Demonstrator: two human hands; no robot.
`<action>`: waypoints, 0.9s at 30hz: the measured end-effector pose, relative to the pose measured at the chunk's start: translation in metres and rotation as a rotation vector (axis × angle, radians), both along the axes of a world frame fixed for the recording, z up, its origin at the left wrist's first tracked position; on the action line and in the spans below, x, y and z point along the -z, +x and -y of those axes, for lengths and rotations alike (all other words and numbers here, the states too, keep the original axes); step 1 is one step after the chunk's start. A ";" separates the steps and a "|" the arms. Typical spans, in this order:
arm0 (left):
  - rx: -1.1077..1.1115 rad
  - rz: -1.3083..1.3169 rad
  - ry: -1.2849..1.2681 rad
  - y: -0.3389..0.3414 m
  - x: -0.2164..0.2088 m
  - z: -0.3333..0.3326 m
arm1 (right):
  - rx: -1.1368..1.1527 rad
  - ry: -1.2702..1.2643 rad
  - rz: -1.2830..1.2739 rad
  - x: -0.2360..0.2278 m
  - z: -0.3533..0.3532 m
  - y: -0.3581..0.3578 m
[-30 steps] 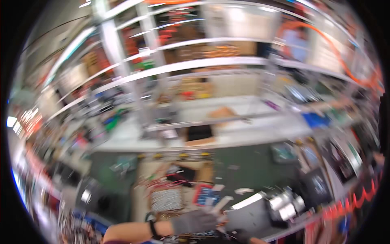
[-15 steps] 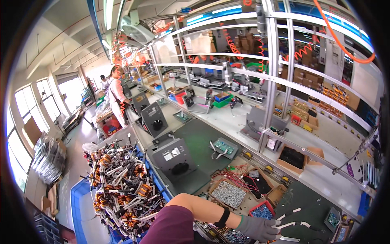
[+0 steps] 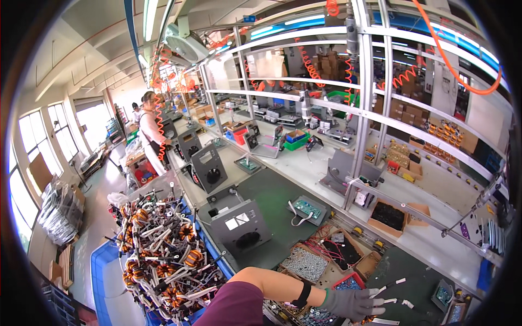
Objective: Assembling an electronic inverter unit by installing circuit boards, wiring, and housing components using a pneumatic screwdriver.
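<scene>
My left hand (image 3: 350,304), in a grey glove with a black band on the wrist, reaches across from the lower edge. Its fingers are closed around a copper-wound coil (image 3: 370,319), mostly hidden beneath the glove. The coil's white leads (image 3: 392,283) stick out past the fingertips over the dark green work surface (image 3: 402,266). Close to the hand are a red tray of small blue parts (image 3: 348,282) and a box of silvery screws (image 3: 305,263). My right hand is out of view.
A blue bin (image 3: 103,271) heaped with wired coils (image 3: 163,261) stands at left. Grey metal panels (image 3: 239,225) and a circuit board (image 3: 307,207) sit along the line. Metal rails (image 3: 359,119) rise over the bench. Another person (image 3: 149,127) stands farther off.
My view has shifted slightly, and the arm appears lower. Copper windings now show beneath my left hand. The other person's posture has changed, leaning toward the bench.
</scene>
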State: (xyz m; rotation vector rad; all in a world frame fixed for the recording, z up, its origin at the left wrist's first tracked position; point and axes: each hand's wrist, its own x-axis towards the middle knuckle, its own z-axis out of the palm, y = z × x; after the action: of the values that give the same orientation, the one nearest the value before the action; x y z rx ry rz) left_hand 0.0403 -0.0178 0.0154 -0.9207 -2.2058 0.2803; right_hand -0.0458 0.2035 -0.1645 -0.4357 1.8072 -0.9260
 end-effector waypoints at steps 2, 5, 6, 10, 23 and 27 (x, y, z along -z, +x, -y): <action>0.032 0.088 0.218 -0.002 0.003 -0.005 | 0.022 -0.004 0.001 0.000 -0.004 0.000; -0.005 0.147 0.371 -0.001 0.008 -0.017 | 0.061 -0.011 0.003 -0.003 -0.010 0.000; -0.053 0.241 0.439 -0.002 0.010 -0.020 | 0.078 -0.013 0.004 -0.004 -0.012 0.000; -0.097 0.283 0.375 -0.007 0.013 -0.021 | 0.146 -0.026 0.003 -0.007 -0.024 -0.002; 0.179 0.077 0.317 -0.018 0.013 -0.022 | 0.566 -0.244 -0.329 -0.069 -0.096 -0.029; 0.221 -0.211 0.000 -0.029 0.009 -0.034 | 0.470 -0.201 -0.267 -0.088 -0.077 -0.019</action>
State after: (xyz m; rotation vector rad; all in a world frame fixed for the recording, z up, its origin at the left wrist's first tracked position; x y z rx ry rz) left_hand 0.0117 0.0165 0.0060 -1.0735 -1.8935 0.2601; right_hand -0.0644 0.2810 -0.0767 -0.2693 2.1155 -1.4370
